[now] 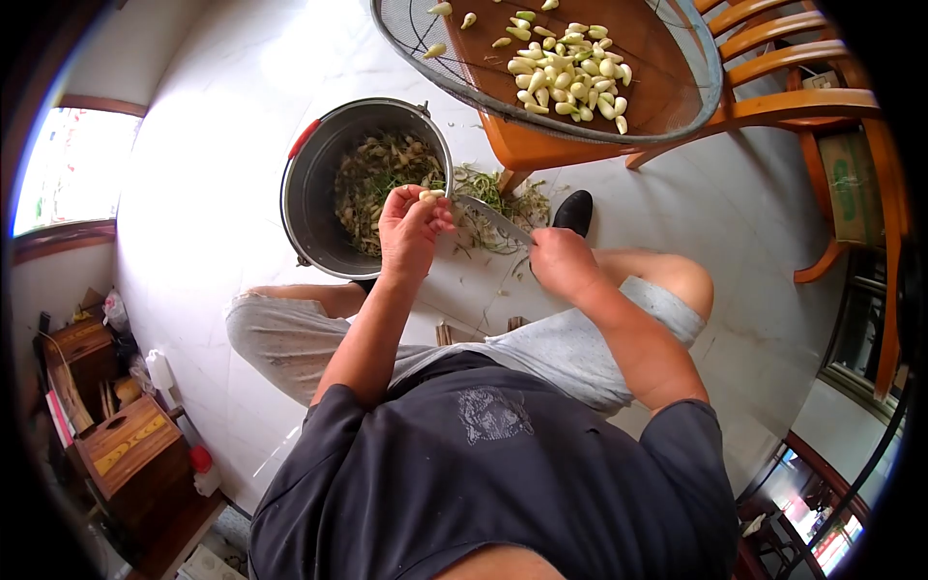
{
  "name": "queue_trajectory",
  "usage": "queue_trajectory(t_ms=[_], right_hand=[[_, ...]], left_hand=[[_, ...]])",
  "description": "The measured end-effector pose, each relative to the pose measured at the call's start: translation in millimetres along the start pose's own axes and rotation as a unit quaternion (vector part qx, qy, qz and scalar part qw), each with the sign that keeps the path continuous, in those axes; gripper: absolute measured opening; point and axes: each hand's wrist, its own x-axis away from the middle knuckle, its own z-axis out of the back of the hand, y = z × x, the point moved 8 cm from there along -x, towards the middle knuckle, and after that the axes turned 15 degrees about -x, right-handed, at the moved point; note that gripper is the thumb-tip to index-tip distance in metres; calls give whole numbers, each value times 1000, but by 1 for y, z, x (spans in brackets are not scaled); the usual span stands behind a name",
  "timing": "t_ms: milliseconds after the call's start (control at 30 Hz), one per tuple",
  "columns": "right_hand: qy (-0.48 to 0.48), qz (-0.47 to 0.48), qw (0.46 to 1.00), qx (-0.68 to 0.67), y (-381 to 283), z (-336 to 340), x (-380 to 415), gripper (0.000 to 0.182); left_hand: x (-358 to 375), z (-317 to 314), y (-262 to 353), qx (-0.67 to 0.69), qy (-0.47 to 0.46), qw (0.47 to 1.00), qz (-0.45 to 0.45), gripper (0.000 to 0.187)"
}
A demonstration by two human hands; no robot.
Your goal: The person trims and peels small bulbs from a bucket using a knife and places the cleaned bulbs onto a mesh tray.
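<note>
My left hand is over the near right side of the metal bucket, pinching a small white onion bulb between thumb and fingers. A knife is in my right hand, closed round its handle. Its blade points left, with the tip close to the fingers of my left hand. Unpeeled bulbs with dry roots and green stalks lie inside the bucket. Above and to the right, a round mesh sieve carries a pile of clean white bulbs.
The sieve rests on a wooden chair. Green trimmings are strewn over the tiled floor between bucket and chair, near my black shoe. Another wooden chair stands at the right. Small wooden cabinets are at lower left.
</note>
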Motion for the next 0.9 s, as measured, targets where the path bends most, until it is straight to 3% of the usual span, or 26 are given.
queue_trajectory(t_ms=[200, 300, 433, 533, 600, 667, 800, 867, 900], right_hand=[[-8, 4, 1000, -19, -4, 9, -3, 15], [-20, 19, 1000, -8, -6, 9, -7, 15], [-36, 4, 999, -33, -7, 5, -6, 16], [-37, 14, 999, -19, -8, 9, -5, 16], [-38, -32, 998, -27, -5, 14, -1, 16], [-29, -46, 998, -15, -1, 19, -1, 17], [-22, -35, 998, -51, -4, 23, 2, 17], [-29, -41, 998, -40, -2, 21, 0, 16], [-33, -48, 997, -40, -5, 23, 0, 16]], left_hand=[[2, -22, 26, -16, -29, 997, 66, 12], [-7, -65, 65, -132, -64, 988, 52, 17], [-39, -146, 124, -379, -157, 911, -41, 43], [-69, -155, 158, -338, -145, 920, -138, 39], [-72, -140, 166, -333, -142, 928, -84, 41], [-87, -67, 164, -374, -89, 917, -102, 34], [-103, 66, 66, -524, -13, 847, 87, 22], [-104, 110, 5, -557, 0, 819, 138, 18], [-110, 121, -19, -620, -21, 781, 64, 19]])
